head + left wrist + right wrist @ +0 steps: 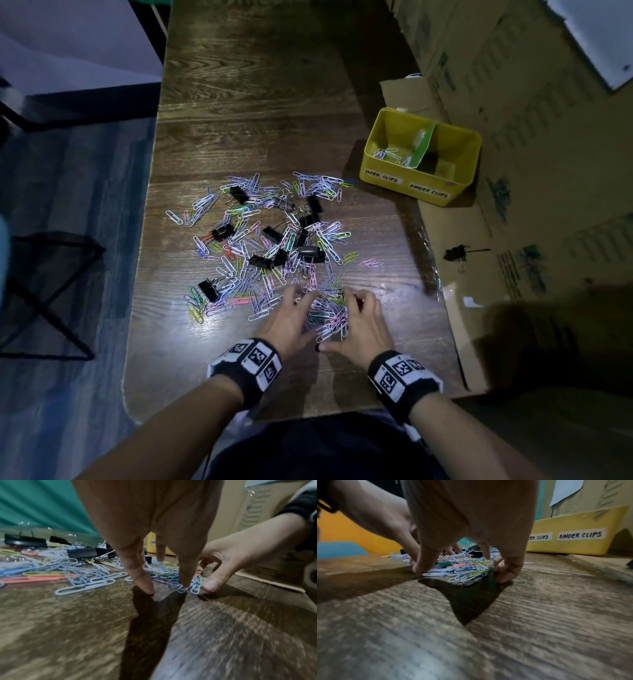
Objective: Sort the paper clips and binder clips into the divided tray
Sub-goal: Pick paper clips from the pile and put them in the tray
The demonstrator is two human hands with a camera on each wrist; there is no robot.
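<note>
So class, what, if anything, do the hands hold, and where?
A heap of paper clips on the table, cupped at its sides: left hand pushes straight-fingered, right hand curls round.

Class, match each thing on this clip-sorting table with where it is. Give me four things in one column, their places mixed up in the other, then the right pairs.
Things
1. yellow tray
2. lone binder clip
3. bunch of paper clips
4. green divider

Places
A. between the left hand and the right hand
B. on the cardboard, right of the table
C. inside the tray, between its two halves
D. far right, beyond the scattered clips

Pairs: 1-D, 2-B, 3-A, 4-C
</note>
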